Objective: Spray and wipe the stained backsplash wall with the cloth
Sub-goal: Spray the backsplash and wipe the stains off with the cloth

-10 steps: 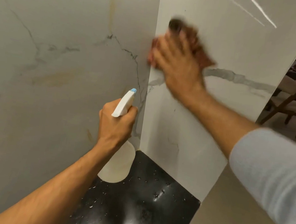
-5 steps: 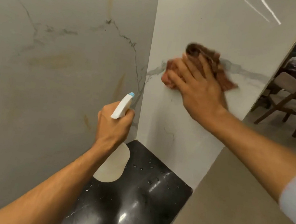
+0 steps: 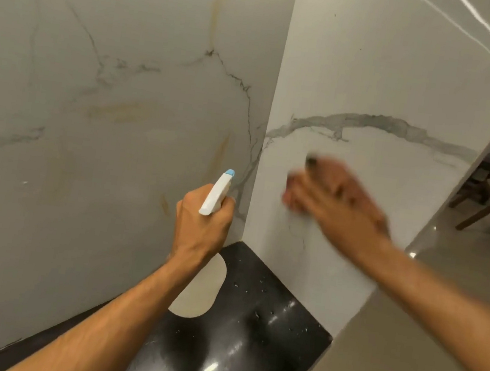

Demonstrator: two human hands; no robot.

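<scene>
Backsplash wall: glossy pale marble-look slab, thin grey veins, faint yellow-brown streaks left of and above the left grip.

Left hand: fist wrapped round the neck of a spray bottle, knuckles up, forearm rising from lower left. White wedge-shaped plastic head with a blue nozzle tip juts above the fist toward the corner; rounded cream body hangs below the wrist.

Under the bottle: black polished countertop, speckled with droplets.

Right of the corner seam: side panel, whiter, with one broad grey vein arching above the right grip.

Right hand: motion-blurred, palm flat toward the panel, fingers spread. Cloth shows only as a reddish smear at the fingertips; held or merely pressed, cannot tell.
</scene>
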